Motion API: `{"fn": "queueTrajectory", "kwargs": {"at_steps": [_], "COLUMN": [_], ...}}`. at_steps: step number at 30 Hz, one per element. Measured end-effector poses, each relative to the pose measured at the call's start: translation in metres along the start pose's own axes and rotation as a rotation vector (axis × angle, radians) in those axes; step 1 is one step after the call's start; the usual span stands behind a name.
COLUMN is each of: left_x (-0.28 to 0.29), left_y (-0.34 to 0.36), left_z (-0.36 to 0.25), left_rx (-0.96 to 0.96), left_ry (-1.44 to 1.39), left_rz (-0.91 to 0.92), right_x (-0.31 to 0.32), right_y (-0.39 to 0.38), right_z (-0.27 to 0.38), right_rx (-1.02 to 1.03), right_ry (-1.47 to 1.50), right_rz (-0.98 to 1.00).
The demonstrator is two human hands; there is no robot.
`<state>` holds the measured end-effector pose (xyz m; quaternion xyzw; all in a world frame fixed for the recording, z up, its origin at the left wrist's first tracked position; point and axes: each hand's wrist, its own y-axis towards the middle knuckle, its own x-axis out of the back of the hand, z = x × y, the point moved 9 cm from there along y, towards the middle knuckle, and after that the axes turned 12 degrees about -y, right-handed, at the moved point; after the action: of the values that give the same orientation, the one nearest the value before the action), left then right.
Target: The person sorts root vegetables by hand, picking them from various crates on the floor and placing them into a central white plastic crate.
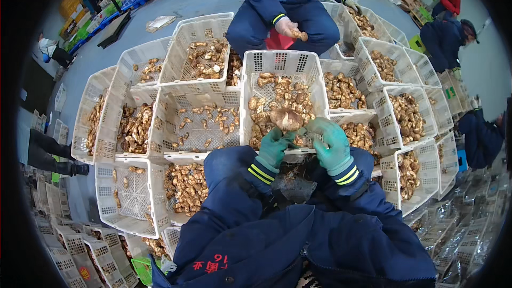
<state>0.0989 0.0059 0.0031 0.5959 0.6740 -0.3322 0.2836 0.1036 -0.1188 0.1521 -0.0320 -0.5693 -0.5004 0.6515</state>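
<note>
**Two gloved hands on one large mushroom above the centre crate**

Both hands wear green gloves. The left hand [273, 148] and right hand [333, 143] close their fingers around a large brown mushroom [286, 119], gripping it from below; its stem is hidden behind the gloves, and what the right fingertips hold beside it cannot be made out. The mushroom sits just over the near rim of the centre crate [282, 64], a white perforated crate about half full of mushrooms. A dark object in the lap [296, 188] is too shadowed to identify.

White crates surround it on three sides: the sparse crate [200, 101] to the left holds scattered small pieces, the right crate [341, 69] a fuller heap. Crates stand edge to edge, touching. A seated co-worker [282, 0] opposite holds one mushroom. Bare grey floor [106, 53] shows at upper left.
</note>
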Motion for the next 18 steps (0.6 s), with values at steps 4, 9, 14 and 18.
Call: {"fn": "queueTrajectory", "kwargs": {"at_steps": [4, 9, 14, 18], "left_x": [-0.015, -0.005, -0.030, -0.040], "left_y": [-0.002, -0.003, -0.001, -0.002], "left_z": [0.002, -0.004, -0.001, -0.006], "left_rx": [0.017, 0.008, -0.011, -0.231], "left_ry": [0.154, 0.316, 0.457, 0.982], "left_rz": [0.020, 0.078, 0.019, 0.458], "right_x": [-0.036, -0.108, -0.140, -0.116], "right_y": [-0.037, -0.054, -0.082, -0.066], "right_z": [-0.036, -0.045, -0.073, -0.062], "right_rx": [-0.529, -0.302, -0.704, -0.765], "right_ry": [0.449, 0.471, 0.774, 0.915], "right_rz": [0.420, 0.145, 0.318, 0.307]}}
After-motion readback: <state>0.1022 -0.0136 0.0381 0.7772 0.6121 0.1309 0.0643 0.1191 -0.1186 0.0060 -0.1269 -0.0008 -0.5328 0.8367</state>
